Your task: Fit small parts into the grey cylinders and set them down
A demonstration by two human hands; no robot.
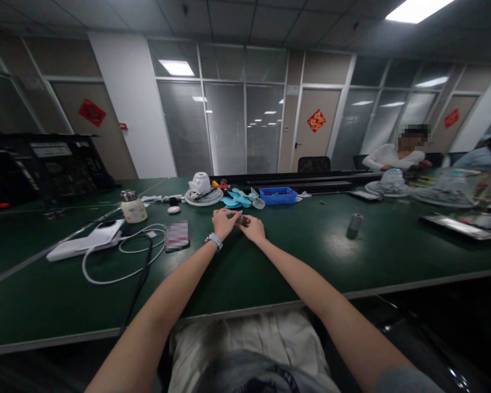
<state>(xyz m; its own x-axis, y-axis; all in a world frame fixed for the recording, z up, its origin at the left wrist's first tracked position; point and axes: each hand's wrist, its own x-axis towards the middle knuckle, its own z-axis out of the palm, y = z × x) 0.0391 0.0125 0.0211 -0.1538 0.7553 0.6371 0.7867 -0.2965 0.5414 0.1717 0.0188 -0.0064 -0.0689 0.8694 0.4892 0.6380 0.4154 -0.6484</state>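
Note:
Both my arms reach out over the green table [294,262]. My left hand [223,222], with a watch on its wrist, and my right hand [251,228] meet in the middle of the table. Their fingers are closed together on a small dark part [243,220] held between them; I cannot make out what it is. Just beyond my hands lie a white fan grille with its motor [202,192], pale blue fan blades [239,199] and a blue tray [278,195] of small parts.
A white cable [118,262] and a white box [85,243] lie at the left, with a small flask [133,207] and a phone [177,236]. A small metal can [355,224] stands at the right. Two people sit at the far right behind more fan parts.

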